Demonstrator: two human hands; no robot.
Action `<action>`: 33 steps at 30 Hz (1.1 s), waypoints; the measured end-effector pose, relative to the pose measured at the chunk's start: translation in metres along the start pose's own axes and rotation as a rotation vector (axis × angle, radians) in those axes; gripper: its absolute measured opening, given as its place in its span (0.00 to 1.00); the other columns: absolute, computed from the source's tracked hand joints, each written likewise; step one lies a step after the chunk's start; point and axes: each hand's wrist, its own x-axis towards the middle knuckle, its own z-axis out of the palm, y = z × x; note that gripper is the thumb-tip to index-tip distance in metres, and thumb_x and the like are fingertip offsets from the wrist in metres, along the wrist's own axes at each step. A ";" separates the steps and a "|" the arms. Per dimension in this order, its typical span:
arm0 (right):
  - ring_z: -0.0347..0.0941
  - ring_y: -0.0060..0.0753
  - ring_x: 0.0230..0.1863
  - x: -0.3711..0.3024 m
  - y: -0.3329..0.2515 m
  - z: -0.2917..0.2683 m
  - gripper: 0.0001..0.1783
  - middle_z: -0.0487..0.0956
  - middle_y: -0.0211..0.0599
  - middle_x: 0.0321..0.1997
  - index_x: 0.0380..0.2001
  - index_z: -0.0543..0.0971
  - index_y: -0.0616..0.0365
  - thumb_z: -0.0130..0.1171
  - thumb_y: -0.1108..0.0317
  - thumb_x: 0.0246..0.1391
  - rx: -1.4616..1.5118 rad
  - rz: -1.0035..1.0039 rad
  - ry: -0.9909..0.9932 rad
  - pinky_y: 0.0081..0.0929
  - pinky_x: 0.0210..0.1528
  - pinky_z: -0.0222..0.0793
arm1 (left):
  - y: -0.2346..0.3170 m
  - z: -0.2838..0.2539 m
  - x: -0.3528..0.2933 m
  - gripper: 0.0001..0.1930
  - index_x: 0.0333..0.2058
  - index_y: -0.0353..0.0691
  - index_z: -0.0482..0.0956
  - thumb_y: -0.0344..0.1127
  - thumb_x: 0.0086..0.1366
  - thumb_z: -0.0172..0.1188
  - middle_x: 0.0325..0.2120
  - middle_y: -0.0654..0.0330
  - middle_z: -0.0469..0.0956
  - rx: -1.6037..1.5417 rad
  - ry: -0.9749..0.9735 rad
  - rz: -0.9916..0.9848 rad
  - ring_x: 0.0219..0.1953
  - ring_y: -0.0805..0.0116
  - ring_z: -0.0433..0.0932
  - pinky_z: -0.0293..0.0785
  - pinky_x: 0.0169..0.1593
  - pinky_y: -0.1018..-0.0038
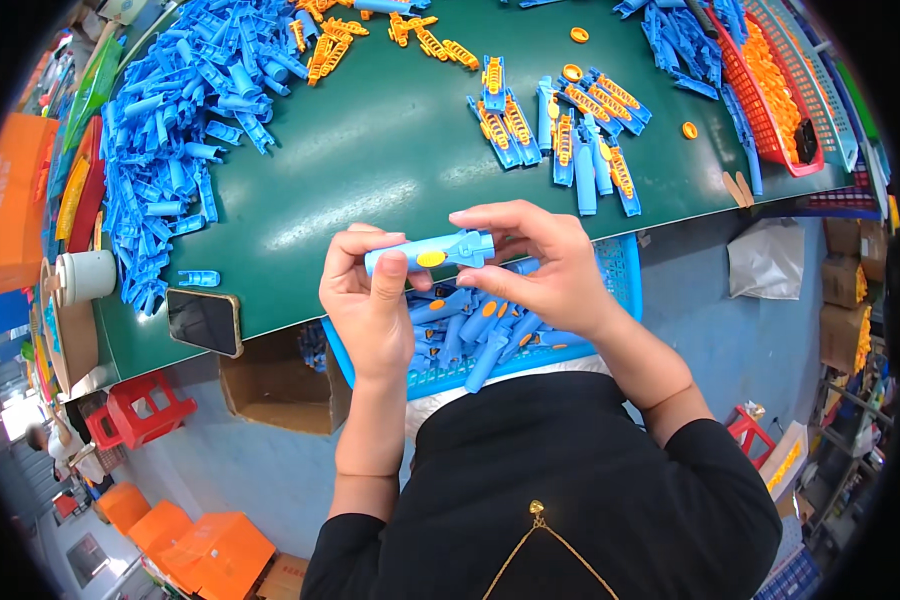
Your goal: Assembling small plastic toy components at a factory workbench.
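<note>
A blue plastic tube-shaped part [410, 253] with a yellow oval button lies level between my two hands, over the near edge of the table. My left hand [370, 290] is closed round its left end, thumb pressed along the near side. The fingers of my right hand [540, 260] pinch the flared right end. Just below, a light blue basket [622, 275] in front of me holds many similar blue parts [490, 335] with orange buttons. Beyond my hands, on the green table, lie blue half shells [515, 128] fitted with orange ribbed strips.
A large heap of blue shells [185, 110] covers the table's left side. Loose orange strips [332, 48] lie at the back. A phone [205, 321] rests at the near left edge beside a white cup [86, 275]. At the right stands a red basket [735, 85] of orange pieces.
</note>
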 end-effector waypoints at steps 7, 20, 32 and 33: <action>0.75 0.24 0.34 0.002 0.003 0.000 0.21 0.78 0.38 0.36 0.42 0.76 0.61 0.66 0.76 0.40 -0.176 -0.177 0.011 0.20 0.36 0.73 | 0.001 -0.002 0.000 0.12 0.31 0.33 0.71 0.36 0.58 0.62 0.27 0.62 0.67 -0.011 0.012 -0.029 0.22 0.74 0.72 0.70 0.26 0.81; 0.73 0.34 0.46 -0.005 0.000 -0.005 0.09 0.76 0.48 0.43 0.35 0.75 0.66 0.58 0.82 0.47 0.366 0.087 0.030 0.27 0.48 0.69 | 0.007 -0.003 -0.002 0.17 0.46 0.35 0.65 0.40 0.65 0.49 0.32 0.58 0.70 -0.041 -0.337 -0.524 0.29 0.77 0.68 0.64 0.29 0.85; 0.68 0.36 0.52 -0.005 -0.001 0.000 0.09 0.73 0.49 0.47 0.34 0.75 0.65 0.59 0.77 0.47 0.464 0.048 0.011 0.33 0.56 0.63 | -0.003 0.002 -0.006 0.12 0.39 0.35 0.74 0.36 0.60 0.59 0.23 0.65 0.72 0.063 -0.382 -0.430 0.23 0.80 0.68 0.63 0.28 0.83; 0.69 0.36 0.52 -0.006 -0.002 0.001 0.09 0.73 0.49 0.47 0.35 0.75 0.66 0.59 0.77 0.48 0.435 0.070 0.070 0.32 0.55 0.63 | -0.004 0.005 -0.004 0.12 0.38 0.35 0.74 0.33 0.56 0.61 0.23 0.62 0.73 0.408 -0.355 -0.171 0.23 0.76 0.70 0.65 0.27 0.81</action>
